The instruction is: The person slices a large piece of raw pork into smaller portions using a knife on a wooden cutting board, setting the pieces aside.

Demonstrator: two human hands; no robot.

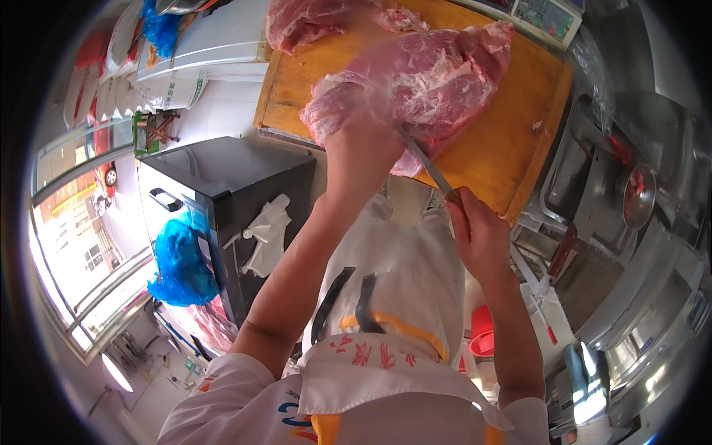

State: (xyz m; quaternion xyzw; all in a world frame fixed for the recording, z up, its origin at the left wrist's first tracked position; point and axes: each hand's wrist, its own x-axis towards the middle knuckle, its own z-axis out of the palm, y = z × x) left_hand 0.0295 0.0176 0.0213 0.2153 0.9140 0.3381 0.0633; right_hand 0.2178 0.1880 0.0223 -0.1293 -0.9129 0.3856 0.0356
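A large slab of raw meat (445, 81), pink with pale fat, lies on the yellow cutting board (530, 141). My left hand (367, 144) grips the near left part of this meat; its fingers are partly lost in blur and against the flesh. In my right hand (478, 230) is a knife (429, 165), its handle enclosed by the fingers. The blade slants up and left to the meat's near edge, close beside my left hand, and its tip is hard to see. Another piece of raw meat (304, 22) rests at the board's far left.
Right of the board are metal trays (567, 182), a round metal scoop or bowl (639, 196) and a red-brown handle (564, 248). A dark cabinet (245, 170) stands left, with a blue plastic bag (182, 263) at its side. A scale-like device (549, 18) sits beyond the board.
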